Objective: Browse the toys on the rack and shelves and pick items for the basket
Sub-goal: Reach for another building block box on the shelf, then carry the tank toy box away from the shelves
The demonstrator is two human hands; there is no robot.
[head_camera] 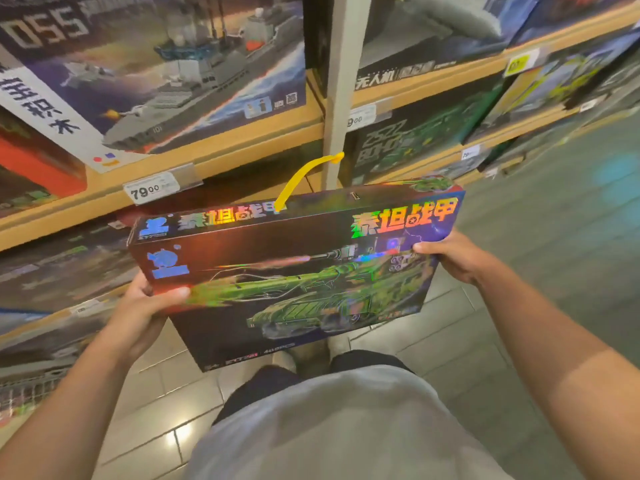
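I hold a large dark toy box [294, 271] with a shiny green tank picture and a yellow carry handle [304, 178] in front of my body, tilted toward me. My left hand [145, 306] grips its left edge with the thumb on the front face. My right hand [450, 254] grips its right edge, thumb on the front. No basket is in view.
Wooden shelves [214, 157] to the left and ahead hold big building-block boxes, among them a grey warship set [166, 71] and a dark green set [408, 136]. Price tags [149, 192] hang on the shelf edges. A white upright post [341, 81] divides the shelves. Tiled floor lies below.
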